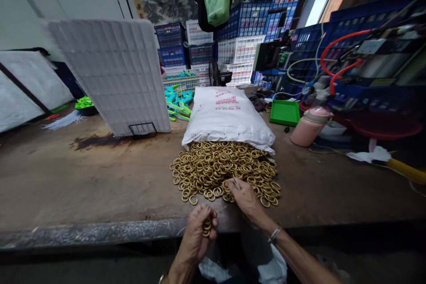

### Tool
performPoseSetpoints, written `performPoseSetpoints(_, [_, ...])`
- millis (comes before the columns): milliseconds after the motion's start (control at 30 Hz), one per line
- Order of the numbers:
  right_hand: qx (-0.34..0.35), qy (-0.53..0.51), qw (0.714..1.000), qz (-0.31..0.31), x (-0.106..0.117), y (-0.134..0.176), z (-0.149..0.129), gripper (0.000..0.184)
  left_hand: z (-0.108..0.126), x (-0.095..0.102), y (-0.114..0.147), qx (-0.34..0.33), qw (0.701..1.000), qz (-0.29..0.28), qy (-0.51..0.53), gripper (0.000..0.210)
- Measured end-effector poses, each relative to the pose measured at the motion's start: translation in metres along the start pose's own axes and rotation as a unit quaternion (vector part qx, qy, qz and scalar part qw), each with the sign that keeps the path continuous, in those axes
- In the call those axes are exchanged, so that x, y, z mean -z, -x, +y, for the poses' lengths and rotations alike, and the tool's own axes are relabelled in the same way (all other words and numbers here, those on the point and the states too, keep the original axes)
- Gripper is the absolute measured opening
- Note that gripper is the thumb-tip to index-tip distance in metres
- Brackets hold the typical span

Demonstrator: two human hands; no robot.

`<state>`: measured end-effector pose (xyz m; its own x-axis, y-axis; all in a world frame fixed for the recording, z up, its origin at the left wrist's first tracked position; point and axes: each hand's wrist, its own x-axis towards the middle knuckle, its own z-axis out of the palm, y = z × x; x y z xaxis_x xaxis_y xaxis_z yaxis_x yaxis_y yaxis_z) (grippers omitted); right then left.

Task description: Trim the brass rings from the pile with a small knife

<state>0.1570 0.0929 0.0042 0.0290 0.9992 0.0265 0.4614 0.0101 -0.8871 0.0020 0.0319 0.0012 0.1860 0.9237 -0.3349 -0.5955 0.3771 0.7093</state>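
A heap of brass-coloured rings spills from the open mouth of a white woven sack onto the wooden table. My left hand is closed around several of these rings, stacked in its fingers just past the table's front edge. At the heap's near right side, my right hand has its fingers pinched together against the rings. A small greyish sliver shows at those fingertips; what it is, I cannot make out.
A large white padded panel leans upright at left. Turquoise and lime plastic pieces lie behind the sack. To the right are a green tray, a pink bottle and a machine with red hoses. Stacked crates stand behind.
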Motion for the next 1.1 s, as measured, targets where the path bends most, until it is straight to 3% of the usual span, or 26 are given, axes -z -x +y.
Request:
performPoseSetpoints(167, [-0.093, -0.213, 0.966, -0.114, -0.004, 0.017, -0.016, 0.031, 0.003, -0.008, -0.005, -0.040, 0.995, 0.028, -0.091, 0.030])
performPoseSetpoints(400, [-0.136, -0.242, 0.937, -0.212, -0.010, 0.036, -0.021, 0.025, 0.002, -0.010, -0.007, -0.060, 0.973, 0.006, -0.221, 0.035])
performPoseSetpoints(633, [-0.026, -0.096, 0.981, -0.164, -0.015, 0.039, -0.022, 0.029, -0.002, -0.004, -0.002, -0.076, 0.962, 0.021, -0.261, 0.034])
performPoseSetpoints(800, [0.009, 0.019, 0.995, -0.099, -0.018, 0.039, -0.017, 0.023, -0.005, -0.001, -0.002, -0.107, 0.955, 0.026, -0.275, 0.032])
performPoseSetpoints(1000, [-0.010, -0.065, 0.991, -0.117, -0.019, 0.037, -0.009, 0.019, -0.003, -0.009, 0.000, -0.051, 0.977, 0.031, -0.206, 0.032])
performPoseSetpoints(1100, [-0.042, -0.122, 0.986, -0.109, -0.020, 0.035, -0.008, 0.016, -0.003, -0.011, 0.002, -0.083, 0.974, 0.046, -0.205, 0.026])
